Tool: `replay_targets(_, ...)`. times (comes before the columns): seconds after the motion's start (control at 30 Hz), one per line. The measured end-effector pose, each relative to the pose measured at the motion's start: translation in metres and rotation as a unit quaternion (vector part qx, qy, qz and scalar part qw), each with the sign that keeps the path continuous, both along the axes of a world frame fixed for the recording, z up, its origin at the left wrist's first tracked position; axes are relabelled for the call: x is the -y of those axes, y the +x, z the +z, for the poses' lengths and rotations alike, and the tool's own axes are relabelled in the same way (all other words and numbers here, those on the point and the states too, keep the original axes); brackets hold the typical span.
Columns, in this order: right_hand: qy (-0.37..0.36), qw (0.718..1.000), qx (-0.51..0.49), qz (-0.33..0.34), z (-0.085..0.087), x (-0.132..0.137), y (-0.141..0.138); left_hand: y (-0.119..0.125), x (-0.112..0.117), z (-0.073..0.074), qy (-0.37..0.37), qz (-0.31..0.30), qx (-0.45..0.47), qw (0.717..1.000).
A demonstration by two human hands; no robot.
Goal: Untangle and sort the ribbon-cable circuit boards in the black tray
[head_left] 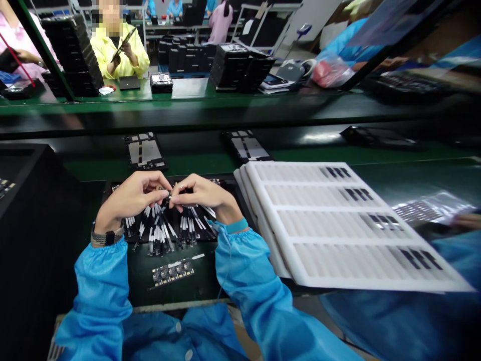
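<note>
Both hands meet above a dark tray [240,186] on the green bench. My left hand [137,193] is closed in a pinch, and my right hand [201,193] pinches close beside it. Between the fingertips is a small part, mostly hidden and too small to name. Under the hands, many thin flex cables [160,233] with silver-white strips fan out over the tray's near edge. Closer to me lies a panel of small circuit boards [173,272], with one pale strip sticking out at its upper right corner.
White foam trays [285,225] with slots and several dark strips are stacked on the right. A black bin [26,215] stands at left. Device housings [145,150] lie on the line behind the hands. Across it, a person in yellow [120,50] holds a flat part.
</note>
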State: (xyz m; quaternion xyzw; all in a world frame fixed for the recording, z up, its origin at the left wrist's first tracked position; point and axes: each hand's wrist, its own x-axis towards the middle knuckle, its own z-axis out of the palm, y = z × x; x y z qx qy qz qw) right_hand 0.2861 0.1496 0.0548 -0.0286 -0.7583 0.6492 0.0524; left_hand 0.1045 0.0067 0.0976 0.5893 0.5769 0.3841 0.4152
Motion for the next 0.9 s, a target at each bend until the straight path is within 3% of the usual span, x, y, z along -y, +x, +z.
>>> replay_targets(0.2,-0.003,1.0,0.029,-0.012,-0.0025,-0.0025,0.0005,-0.0005,-0.0014,-0.0016,-0.015,-0.02,0.012,1.0)
replay_targets(0.5,-0.039,0.997,-0.033,-0.051,-0.0041,-0.0018,0.0005,-0.0006,-0.0051,-0.0072,-0.016,0.005,0.074,0.997)
replay_targets(0.9,-0.022,0.997,-0.028,-0.068,0.0033,-0.0003,0.0045,0.0054,-0.0052,-0.0043,-0.02,0.015,0.059,0.998)
